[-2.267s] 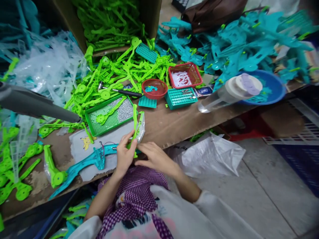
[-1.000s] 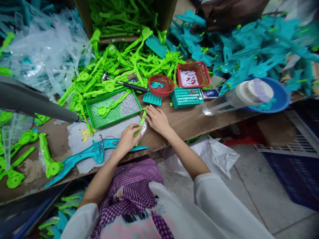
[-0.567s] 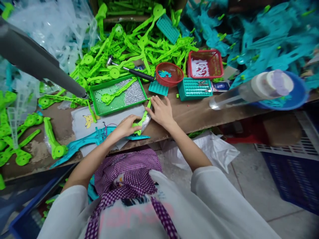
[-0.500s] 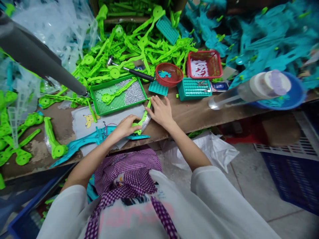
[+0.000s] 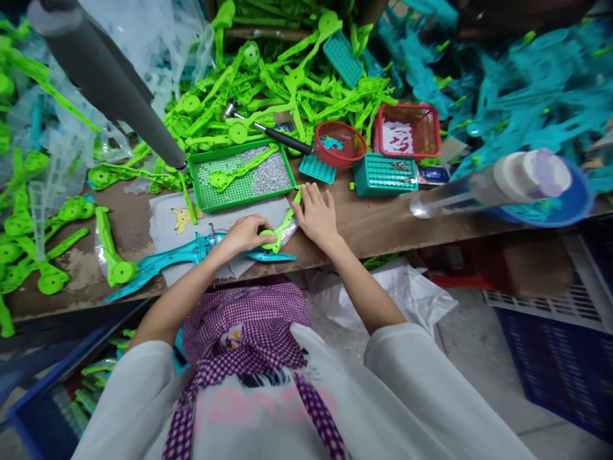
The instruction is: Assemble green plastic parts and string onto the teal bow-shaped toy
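My left hand is closed around the lower, round end of a lime green plastic part with a clear piece along its side. The part stands at a slant near the table's front edge. My right hand lies over its upper end, fingers stretched out on the table, thumb beside the part. Under my left wrist runs a long blue plastic piece with thin wires, lying partly on a grey cloth. Behind my hands is a green tray holding small silvery pieces and a green part.
A black-handled hammer lies behind the tray. Red baskets and a teal box stand to the right, near a clear cylinder and blue bowl. A grey pole slants in at left. Green parts pile behind.
The camera view has shifted, so the table items appear further right. My left fingers sit slightly differently on the green part, with its round end more visible. My right hand stays at its upper end.
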Motion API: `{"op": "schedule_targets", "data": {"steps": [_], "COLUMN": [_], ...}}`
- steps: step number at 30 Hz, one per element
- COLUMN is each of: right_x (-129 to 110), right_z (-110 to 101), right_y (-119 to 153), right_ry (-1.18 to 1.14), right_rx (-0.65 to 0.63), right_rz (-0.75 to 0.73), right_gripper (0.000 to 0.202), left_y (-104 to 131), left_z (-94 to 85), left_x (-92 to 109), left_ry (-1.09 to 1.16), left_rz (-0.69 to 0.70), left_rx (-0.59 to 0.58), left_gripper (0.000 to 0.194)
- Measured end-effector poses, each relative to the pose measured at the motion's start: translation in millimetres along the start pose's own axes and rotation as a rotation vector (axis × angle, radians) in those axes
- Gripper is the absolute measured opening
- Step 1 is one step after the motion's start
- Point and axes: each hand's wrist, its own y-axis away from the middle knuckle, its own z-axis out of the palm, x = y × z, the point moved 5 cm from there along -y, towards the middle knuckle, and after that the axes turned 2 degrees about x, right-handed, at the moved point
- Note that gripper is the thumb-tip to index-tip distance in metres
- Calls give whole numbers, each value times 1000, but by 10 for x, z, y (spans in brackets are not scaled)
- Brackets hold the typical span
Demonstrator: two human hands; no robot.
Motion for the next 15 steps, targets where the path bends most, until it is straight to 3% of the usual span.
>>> {"op": "schedule_targets", "data": {"steps": [3,7,10,12,15], "right_x": [-155,-669,-942,-919,-673], "right_z": [-111,-380,-512,-523,-396], "right_y": [73,19,-76,-36,230], "right_ry": [-50,-265,-425,-451,-354], "right_rx": [43,197,216,205,163], "right_rz": [-1,-67,-100,-100,-132], "right_gripper": [61,60,57,52,45], "left_y": [-62,-119,-141,-144,-138], "left_z": [-32,-15,0,5,19], "left_x": [-17,-60,-68,-65,-72], "left_ry": [78,179,202,196,171], "left_rz": [-7,-44,-65,-71,-73], "left_rx": [-26,-113,-150,-144,-131], "left_gripper": [20,19,19,19,21]}}
